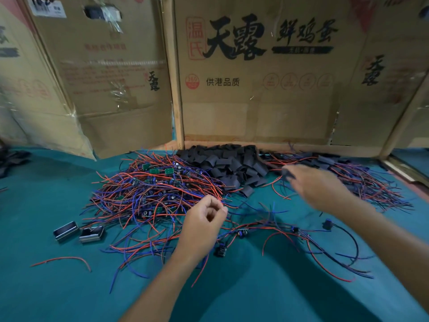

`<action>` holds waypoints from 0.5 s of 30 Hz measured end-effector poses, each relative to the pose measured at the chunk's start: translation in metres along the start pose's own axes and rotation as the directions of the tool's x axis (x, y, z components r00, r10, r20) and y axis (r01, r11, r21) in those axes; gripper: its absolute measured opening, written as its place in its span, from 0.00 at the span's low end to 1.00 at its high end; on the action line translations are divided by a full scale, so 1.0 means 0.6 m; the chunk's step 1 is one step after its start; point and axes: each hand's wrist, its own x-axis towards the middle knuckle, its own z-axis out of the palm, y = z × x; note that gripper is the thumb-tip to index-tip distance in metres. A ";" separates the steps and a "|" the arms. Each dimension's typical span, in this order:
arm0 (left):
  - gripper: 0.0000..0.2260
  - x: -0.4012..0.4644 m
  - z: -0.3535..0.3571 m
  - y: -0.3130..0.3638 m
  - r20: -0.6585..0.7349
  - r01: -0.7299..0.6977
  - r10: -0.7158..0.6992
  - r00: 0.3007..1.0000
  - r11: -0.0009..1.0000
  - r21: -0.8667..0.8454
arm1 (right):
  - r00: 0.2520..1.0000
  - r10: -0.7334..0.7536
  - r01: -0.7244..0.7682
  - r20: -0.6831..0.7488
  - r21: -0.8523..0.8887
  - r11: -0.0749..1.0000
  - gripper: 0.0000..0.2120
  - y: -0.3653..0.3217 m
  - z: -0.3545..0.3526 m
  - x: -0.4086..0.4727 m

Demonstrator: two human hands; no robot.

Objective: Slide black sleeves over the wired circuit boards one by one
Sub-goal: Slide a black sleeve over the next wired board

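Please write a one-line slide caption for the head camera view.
Left hand pinches a wire at the unsleeved board pile; blurred right hand reaches between black sleeves and sleeved boards.

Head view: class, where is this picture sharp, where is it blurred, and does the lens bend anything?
Head view: the right hand is smeared by motion blur; the left hand and the wire pile are fairly sharp; the cardboard boxes lean and bow from wide-angle distortion; soft shadows lie on the green cloth.

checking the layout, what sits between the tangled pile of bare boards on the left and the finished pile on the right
In the head view, a heap of black sleeves lies between the bare boards and the finished pile, against the cardboard.
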 end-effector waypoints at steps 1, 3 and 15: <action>0.09 -0.001 -0.004 -0.004 0.011 -0.130 0.130 0.991 0.978 0.162 | 0.998 0.063 -0.063 -0.009 -0.019 0.998 0.17 0.032 0.000 0.023; 0.08 -0.001 -0.008 -0.009 0.064 -0.287 0.283 0.957 0.889 0.357 | 0.976 0.216 -0.216 -0.017 -0.010 0.976 0.16 0.093 -0.003 0.067; 0.07 0.023 -0.046 -0.034 -0.062 -0.177 0.276 0.959 0.755 0.632 | 0.934 0.108 -0.212 0.340 0.287 0.934 0.26 -0.117 0.120 0.140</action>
